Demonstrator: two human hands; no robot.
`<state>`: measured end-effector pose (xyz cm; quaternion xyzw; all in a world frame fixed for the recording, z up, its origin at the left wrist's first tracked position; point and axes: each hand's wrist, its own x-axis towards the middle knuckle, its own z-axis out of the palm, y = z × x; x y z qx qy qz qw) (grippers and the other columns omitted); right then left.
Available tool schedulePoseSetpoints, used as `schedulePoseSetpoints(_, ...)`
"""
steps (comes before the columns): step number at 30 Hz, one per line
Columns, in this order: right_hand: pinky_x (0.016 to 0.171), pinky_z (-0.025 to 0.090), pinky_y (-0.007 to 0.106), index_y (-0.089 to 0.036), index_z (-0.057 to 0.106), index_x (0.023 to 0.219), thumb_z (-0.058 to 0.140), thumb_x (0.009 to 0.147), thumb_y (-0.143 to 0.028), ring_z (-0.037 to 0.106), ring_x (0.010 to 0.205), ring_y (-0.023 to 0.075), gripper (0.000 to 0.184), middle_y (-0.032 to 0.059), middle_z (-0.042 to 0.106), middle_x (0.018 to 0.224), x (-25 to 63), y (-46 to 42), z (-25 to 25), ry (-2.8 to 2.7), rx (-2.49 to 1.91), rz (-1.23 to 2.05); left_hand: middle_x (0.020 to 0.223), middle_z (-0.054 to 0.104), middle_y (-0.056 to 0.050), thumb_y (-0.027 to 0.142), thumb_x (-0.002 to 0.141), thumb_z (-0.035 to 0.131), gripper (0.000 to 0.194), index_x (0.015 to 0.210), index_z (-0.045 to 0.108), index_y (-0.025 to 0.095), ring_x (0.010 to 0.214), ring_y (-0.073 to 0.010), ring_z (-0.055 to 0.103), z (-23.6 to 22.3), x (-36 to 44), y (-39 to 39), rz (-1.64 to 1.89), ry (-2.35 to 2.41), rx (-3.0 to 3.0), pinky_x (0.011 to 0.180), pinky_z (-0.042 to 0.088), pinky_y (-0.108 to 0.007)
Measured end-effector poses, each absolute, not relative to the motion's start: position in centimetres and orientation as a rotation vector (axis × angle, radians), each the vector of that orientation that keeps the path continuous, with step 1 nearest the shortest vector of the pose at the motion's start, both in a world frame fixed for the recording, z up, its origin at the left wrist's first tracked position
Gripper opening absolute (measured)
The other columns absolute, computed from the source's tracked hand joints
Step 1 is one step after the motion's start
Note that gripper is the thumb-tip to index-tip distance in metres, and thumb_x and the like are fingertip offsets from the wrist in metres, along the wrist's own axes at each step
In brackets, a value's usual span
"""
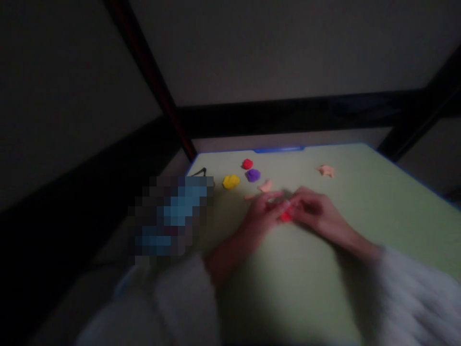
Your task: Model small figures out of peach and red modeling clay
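A small piece of red modelling clay (pixel 286 215) is pinched between the fingertips of both hands, just above the table. My left hand (pixel 262 211) comes in from the lower left with its fingers closed on the clay. From the right, my right hand (pixel 312 209) grips the same piece with thumb and fingers. Beyond the hands lie a yellow lump (pixel 231 181), a purple lump (pixel 253 175) and a second red lump (pixel 247 164). Peach-coloured pieces (pixel 265 186) rest close by the left fingers. A peach figure with short legs (pixel 326 170) stands farther right.
The pale green table (pixel 288 278) has a blue edge and a blue strip (pixel 279 150) at its far side. A blurred-out blue object (pixel 183 206) sits at the left, with a thin dark frame piece beside it. A wall stands behind.
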<state>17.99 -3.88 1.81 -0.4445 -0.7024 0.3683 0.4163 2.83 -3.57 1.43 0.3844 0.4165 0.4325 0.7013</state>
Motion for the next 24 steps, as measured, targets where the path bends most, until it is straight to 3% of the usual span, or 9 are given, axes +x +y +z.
schedulePoseSetpoints(4,0.053,0.038,0.026,-0.017,0.063,0.064,0.064,0.070,-0.024,0.048,0.060,0.0128,0.009,0.0008,0.049,0.070,17.87,-3.79,1.46,-1.741,-1.140,0.899,0.083,0.061,-0.003,0.023,0.068,0.070,0.044,0.107,0.052,0.016,0.073,-0.0105,0.059,0.65,2.71,-3.39,0.958,0.942,0.946,0.073,0.047,-0.026)
schedulePoseSetpoints(10,0.054,0.038,0.027,-0.018,0.069,0.065,0.063,0.069,-0.022,0.048,0.066,0.0150,0.008,0.0023,0.049,0.073,17.92,-3.83,1.42,-1.648,-1.209,0.693,0.083,0.064,-0.008,0.033,0.077,0.061,0.025,0.087,0.061,0.009,0.077,-0.0139,0.062,0.62,2.73,-3.14,0.922,0.835,0.822,0.081,0.049,-0.033)
schedulePoseSetpoints(16,0.056,0.039,0.028,-0.020,0.070,0.065,0.065,0.069,-0.024,0.050,0.068,0.0152,0.008,0.0024,0.049,0.076,18.06,-3.94,1.40,-1.610,-1.206,0.670,0.085,0.067,-0.009,0.023,0.077,0.061,0.019,0.086,0.065,0.007,0.082,-0.0148,0.065,0.88,2.58,-3.30,0.869,0.782,0.845,0.088,0.047,-0.031)
schedulePoseSetpoints(24,0.060,0.043,0.030,-0.020,0.071,0.083,0.067,0.072,-0.025,0.052,0.073,0.0172,0.013,0.0050,0.054,0.083,18.31,-4.05,1.82,-1.774,-1.214,0.520,0.085,0.068,-0.007,0.024,0.075,0.064,0.018,0.086,0.066,0.010,0.073,-0.0126,0.065,0.99,2.61,-3.37,0.905,0.829,0.878,0.085,0.049,-0.033)
